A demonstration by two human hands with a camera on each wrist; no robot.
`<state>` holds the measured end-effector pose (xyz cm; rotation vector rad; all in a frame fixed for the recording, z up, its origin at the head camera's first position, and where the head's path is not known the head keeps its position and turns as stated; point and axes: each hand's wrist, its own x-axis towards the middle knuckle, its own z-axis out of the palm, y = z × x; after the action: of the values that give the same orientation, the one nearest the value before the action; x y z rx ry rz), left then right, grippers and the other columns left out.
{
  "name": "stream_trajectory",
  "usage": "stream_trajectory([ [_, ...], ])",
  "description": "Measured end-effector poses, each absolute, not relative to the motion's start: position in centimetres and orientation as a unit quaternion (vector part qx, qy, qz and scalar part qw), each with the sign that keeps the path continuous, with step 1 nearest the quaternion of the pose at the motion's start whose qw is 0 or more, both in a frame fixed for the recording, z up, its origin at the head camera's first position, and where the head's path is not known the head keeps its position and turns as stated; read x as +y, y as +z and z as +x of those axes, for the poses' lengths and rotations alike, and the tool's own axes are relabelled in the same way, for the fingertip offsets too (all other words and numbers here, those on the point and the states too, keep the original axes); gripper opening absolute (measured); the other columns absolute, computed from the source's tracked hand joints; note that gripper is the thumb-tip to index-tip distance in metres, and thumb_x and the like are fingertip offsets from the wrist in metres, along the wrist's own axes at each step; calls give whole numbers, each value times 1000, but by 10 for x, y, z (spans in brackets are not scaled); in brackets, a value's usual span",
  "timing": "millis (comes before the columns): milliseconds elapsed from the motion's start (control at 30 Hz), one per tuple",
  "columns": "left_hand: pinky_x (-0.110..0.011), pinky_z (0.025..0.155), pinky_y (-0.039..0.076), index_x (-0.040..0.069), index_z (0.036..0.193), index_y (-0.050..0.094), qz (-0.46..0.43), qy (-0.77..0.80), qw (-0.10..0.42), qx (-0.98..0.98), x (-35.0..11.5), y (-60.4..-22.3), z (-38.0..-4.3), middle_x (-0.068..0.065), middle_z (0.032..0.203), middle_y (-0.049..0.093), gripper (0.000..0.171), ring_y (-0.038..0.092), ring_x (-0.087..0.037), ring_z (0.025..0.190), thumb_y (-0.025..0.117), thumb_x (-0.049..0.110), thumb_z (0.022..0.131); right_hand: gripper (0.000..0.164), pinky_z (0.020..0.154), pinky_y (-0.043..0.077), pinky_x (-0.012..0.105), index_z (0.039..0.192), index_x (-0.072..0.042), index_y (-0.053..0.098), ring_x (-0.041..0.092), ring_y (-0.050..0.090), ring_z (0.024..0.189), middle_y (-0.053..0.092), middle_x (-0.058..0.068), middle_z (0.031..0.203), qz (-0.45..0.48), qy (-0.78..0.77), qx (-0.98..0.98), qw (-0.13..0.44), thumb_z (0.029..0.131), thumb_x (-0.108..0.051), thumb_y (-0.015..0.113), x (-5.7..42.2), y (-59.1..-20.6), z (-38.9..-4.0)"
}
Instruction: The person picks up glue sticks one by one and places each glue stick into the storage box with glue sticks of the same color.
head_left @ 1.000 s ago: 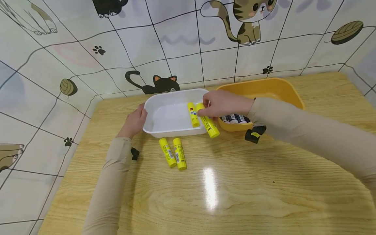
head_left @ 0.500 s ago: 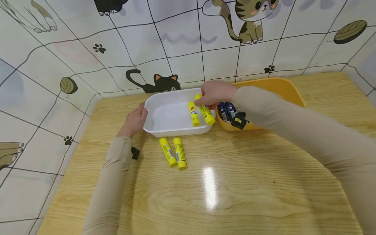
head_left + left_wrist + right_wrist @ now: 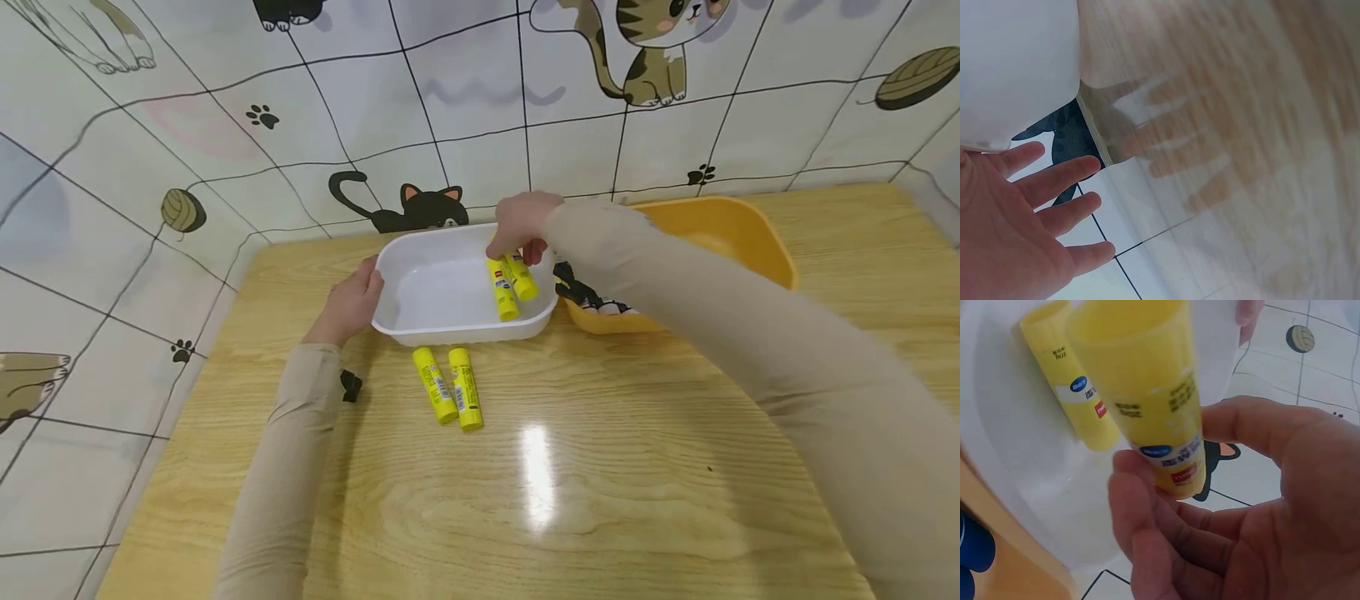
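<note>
My right hand (image 3: 525, 221) pinches a yellow glue stick (image 3: 1166, 425) between thumb and fingers, over the right end of the white plastic tray (image 3: 465, 334). Inside that tray, just left of the held one, lies another yellow glue stick (image 3: 503, 293). At the tray's left end rests my left hand (image 3: 348, 304), touching its outer side; the left wrist view shows the fingers (image 3: 1060, 178) spread and fairly straight. Two more yellow glue sticks, a left one (image 3: 435, 385) and a right one (image 3: 466, 389), lie side by side on the table in front of the tray.
A yellow-orange bin (image 3: 720, 225) stands right beside the tray, partly covered by the right sleeve. Dark blue tubes (image 3: 974, 547) lie in it. Behind both containers rises a wall (image 3: 480, 108) printed with cats. The wooden table (image 3: 600, 467) spreads out in front.
My right hand has carried the glue stick left and away from me, from over the tray's front right rim to inside it, next to the other stick. My left hand stays at the tray.
</note>
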<state>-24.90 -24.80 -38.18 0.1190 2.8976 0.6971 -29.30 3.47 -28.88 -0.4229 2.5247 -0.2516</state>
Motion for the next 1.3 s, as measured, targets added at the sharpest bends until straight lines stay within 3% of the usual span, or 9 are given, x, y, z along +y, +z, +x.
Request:
stream_trajectory([
  [267,-55,113,11,7,152,24,44,223,75,971,-247,-385,-252,-23,149,35,57,36,-42,134,15,34,103,32,56,45,19,110,-5,64,14,61,64,66,7,89,-123,-68,942,306,92,-32,59,22,-293,-298],
  [533,-54,113,10,7,152,23,38,220,80,972,-245,-383,-252,-22,150,33,57,34,-42,135,15,34,103,39,71,41,25,123,-7,61,17,51,87,60,6,105,-113,8,934,338,91,-30,61,10,-287,-300],
  [767,-55,113,12,7,152,22,41,214,78,973,-246,-382,-251,-23,149,34,56,34,-42,135,15,34,103,46,91,44,29,129,-2,57,21,51,103,56,12,123,-127,35,923,361,90,-23,69,5,-287,-306],
  [867,-54,113,12,7,152,22,40,214,80,973,-246,-381,-250,-23,149,34,56,34,-42,135,15,34,103,50,98,42,35,130,-4,56,23,49,108,52,11,129,-66,4,925,374,86,-21,73,3,-286,-305],
  [1033,-55,113,11,7,152,22,37,213,82,973,-246,-380,-250,-23,150,33,56,32,-41,136,15,34,103,52,97,43,32,130,-4,56,21,46,107,49,10,131,-97,49,919,379,85,-22,74,1,-287,-306],
  [1300,-53,114,11,7,152,22,36,218,85,972,-245,-379,-250,-23,150,33,56,33,-41,136,15,33,103,56,102,36,53,124,-10,57,33,44,115,45,11,135,64,-54,925,370,73,-11,81,3,-286,-296],
])
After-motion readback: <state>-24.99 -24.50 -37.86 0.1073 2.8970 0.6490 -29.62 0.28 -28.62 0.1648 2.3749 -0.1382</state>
